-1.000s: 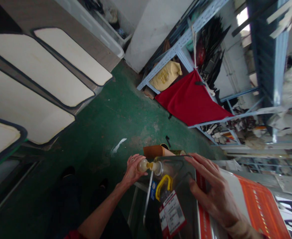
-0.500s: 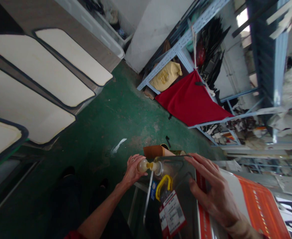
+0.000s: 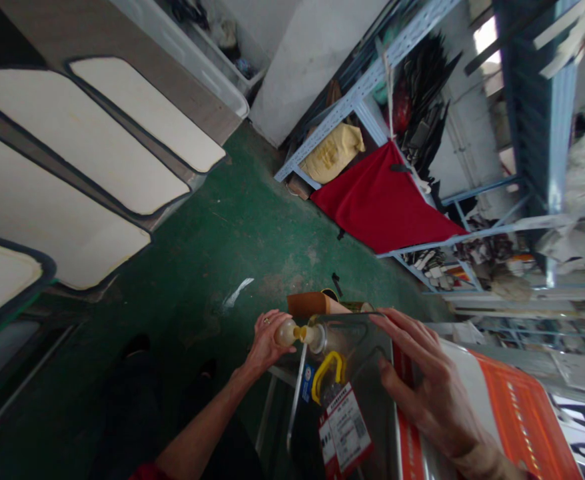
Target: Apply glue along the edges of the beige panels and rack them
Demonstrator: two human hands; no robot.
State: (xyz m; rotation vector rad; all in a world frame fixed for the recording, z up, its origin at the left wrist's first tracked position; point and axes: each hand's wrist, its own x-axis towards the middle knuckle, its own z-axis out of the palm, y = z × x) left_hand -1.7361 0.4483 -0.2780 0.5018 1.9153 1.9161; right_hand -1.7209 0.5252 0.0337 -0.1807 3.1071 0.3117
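A large metal can (image 3: 362,373) with red, white and orange sides lies tipped, its top facing left. Its top carries a yellow handle (image 3: 325,375) and a printed label (image 3: 345,427). From the can's spout (image 3: 315,337), yellowish liquid seems to run into the mouth of a small translucent bottle (image 3: 286,333). My left hand (image 3: 266,343) is wrapped round that bottle just left of the spout. My right hand (image 3: 427,387) lies on the can's upper edge and side, fingers spread and pressing on it; its fingertips rest at the rim.
Beyond the can stand a brown rolled sheet (image 3: 307,305) and a partly hidden tin. A blue metal rack (image 3: 357,100) with a red cloth (image 3: 387,200) runs along the right. White padded panels (image 3: 122,140) lie at the left. Green floor (image 3: 252,227) shows between.
Almost nothing differs. Both hands, the bottle and the can keep their places, with the bottle mouth still at the spout.
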